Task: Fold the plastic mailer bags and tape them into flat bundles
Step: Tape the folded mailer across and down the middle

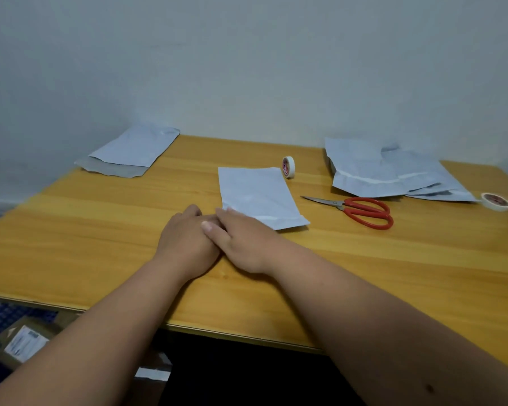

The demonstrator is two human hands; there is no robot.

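Mailer bag (258, 196), folded, lies flat at the middle of the table (100, 235), its near left corner under the fingertips of the right hand (241, 241). Right hand lies flat, fingers straight, overlapping the left hand (185, 244), which rests palm down with loosely curled fingers, gripping nothing. Beside the bag's far right corner stands 1 tape roll (288, 167). Red-handled scissors (355, 211) lie to the right. Unfolded mailers (387, 171) are stacked far right; 1 folded mailer (132, 150) lies far left.
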